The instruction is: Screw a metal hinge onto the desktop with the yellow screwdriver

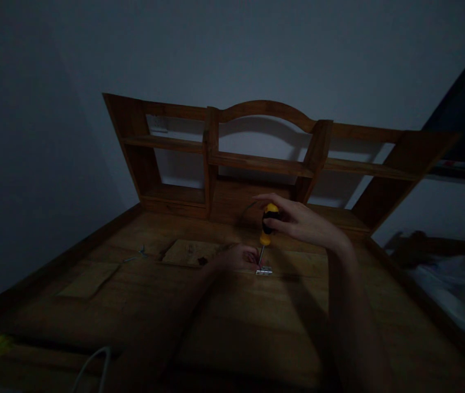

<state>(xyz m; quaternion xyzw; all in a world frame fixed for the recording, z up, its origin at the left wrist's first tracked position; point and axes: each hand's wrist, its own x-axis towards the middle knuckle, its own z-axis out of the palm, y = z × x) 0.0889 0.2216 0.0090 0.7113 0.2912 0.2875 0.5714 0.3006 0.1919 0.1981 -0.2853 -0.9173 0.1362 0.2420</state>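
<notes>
The right hand (pixel 304 222) holds a screwdriver (pixel 265 238) (yellow-and-black) by a metal plate (pixel 264 271)

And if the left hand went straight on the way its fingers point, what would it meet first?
Probably the screwdriver, at its metal shaft, just beyond the left hand. Depth is unclear in this dim view, so they may be touching.

One head-worn view, facing forward and down at hands (pixel 304 221), wooden desktop (pixel 240 322) seemingly near in dim light
</notes>
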